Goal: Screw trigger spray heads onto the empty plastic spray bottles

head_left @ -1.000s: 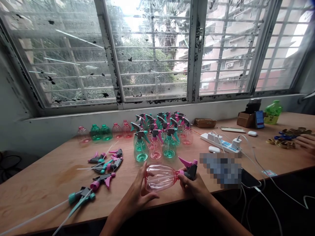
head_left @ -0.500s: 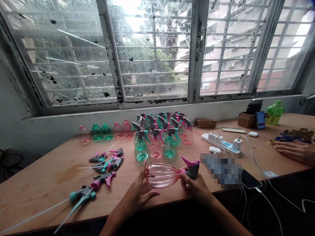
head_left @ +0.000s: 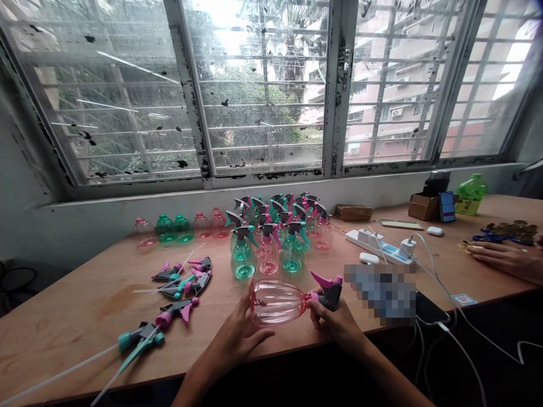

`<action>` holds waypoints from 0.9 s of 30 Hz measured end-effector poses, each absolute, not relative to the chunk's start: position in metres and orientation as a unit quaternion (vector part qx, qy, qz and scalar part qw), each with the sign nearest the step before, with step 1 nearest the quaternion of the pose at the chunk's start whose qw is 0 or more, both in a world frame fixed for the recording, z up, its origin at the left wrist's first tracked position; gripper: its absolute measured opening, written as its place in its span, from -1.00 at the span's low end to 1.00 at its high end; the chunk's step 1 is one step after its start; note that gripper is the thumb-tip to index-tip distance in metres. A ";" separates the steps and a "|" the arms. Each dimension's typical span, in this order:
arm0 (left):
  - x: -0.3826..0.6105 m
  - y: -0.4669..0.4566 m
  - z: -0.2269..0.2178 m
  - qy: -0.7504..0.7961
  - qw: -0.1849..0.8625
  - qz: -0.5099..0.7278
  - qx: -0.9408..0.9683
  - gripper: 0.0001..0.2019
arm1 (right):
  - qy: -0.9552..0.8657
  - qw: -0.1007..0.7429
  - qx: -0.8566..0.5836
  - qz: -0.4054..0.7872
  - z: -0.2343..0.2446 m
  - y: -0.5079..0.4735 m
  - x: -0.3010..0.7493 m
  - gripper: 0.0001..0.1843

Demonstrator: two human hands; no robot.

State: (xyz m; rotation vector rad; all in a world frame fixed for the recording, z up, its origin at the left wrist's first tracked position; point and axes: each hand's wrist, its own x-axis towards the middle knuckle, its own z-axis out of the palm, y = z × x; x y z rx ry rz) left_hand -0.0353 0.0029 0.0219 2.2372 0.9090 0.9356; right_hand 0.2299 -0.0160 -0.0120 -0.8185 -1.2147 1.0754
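A clear pink spray bottle (head_left: 278, 303) lies on its side just above the table's front edge, held between both my hands. My left hand (head_left: 240, 334) cups its rounded base, fingers curled round it. My right hand (head_left: 335, 322) grips the neck, where a grey trigger head with a pink lever (head_left: 327, 289) sits. Behind the bottle stands a cluster of finished green and pink spray bottles (head_left: 275, 237).
Loose trigger heads with long white tubes (head_left: 178, 282) lie to the left. Several capless bottles (head_left: 182, 226) line the wall. A power strip with cables (head_left: 382, 246) lies to the right. Another person's hand (head_left: 504, 257) rests at the far right by small metal parts.
The other person's hand at the far right has slid further onto the table. My hands and the pink bottle have barely shifted.
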 end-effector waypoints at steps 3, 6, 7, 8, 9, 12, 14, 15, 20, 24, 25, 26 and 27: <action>-0.035 0.001 0.026 0.340 0.261 0.348 0.834 -0.02 | -0.534 0.608 -0.353 0.469 -0.012 -0.016 0.230 -0.58; -0.035 0.002 0.024 0.334 0.271 0.355 0.830 -0.06 | -0.532 0.609 -0.355 0.469 -0.009 -0.017 0.230 -0.58; -0.035 0.004 0.022 0.332 0.280 0.361 0.825 -0.06 | -0.531 0.609 -0.356 0.469 -0.009 -0.017 0.229 -0.57; -0.035 0.005 0.020 0.330 0.293 0.365 0.820 -0.05 | -0.530 0.610 -0.357 0.468 -0.008 -0.018 0.229 -0.56; -0.035 0.007 0.017 0.329 0.305 0.368 0.815 -0.05 | -0.529 0.610 -0.358 0.469 -0.007 -0.018 0.229 -0.56; -0.036 0.010 0.011 0.330 0.325 0.361 0.810 -0.08 | -0.529 0.608 -0.361 0.470 -0.007 -0.018 0.229 -0.55; -0.037 0.011 0.010 0.333 0.321 0.351 0.814 -0.05 | -0.530 0.609 -0.361 0.467 -0.008 -0.018 0.229 -0.56; -0.038 0.011 0.010 0.333 0.318 0.346 0.818 -0.02 | -0.531 0.609 -0.360 0.466 -0.009 -0.018 0.229 -0.56; -0.039 0.011 0.012 0.321 0.299 0.346 0.829 -0.03 | -0.530 0.609 -0.355 0.471 -0.011 -0.016 0.229 -0.56; -0.036 0.010 0.012 0.328 0.295 0.369 0.818 -0.05 | -0.528 0.614 -0.352 0.469 -0.011 -0.015 0.230 -0.56; -0.035 0.010 0.012 0.333 0.298 0.371 0.814 -0.04 | -0.528 0.615 -0.351 0.469 -0.010 -0.015 0.230 -0.56; -0.034 0.010 0.013 0.338 0.303 0.371 0.810 -0.05 | -0.528 0.614 -0.351 0.469 -0.010 -0.016 0.230 -0.56; -0.034 0.009 0.013 0.342 0.306 0.369 0.808 -0.05 | -0.529 0.614 -0.351 0.469 -0.010 -0.016 0.230 -0.56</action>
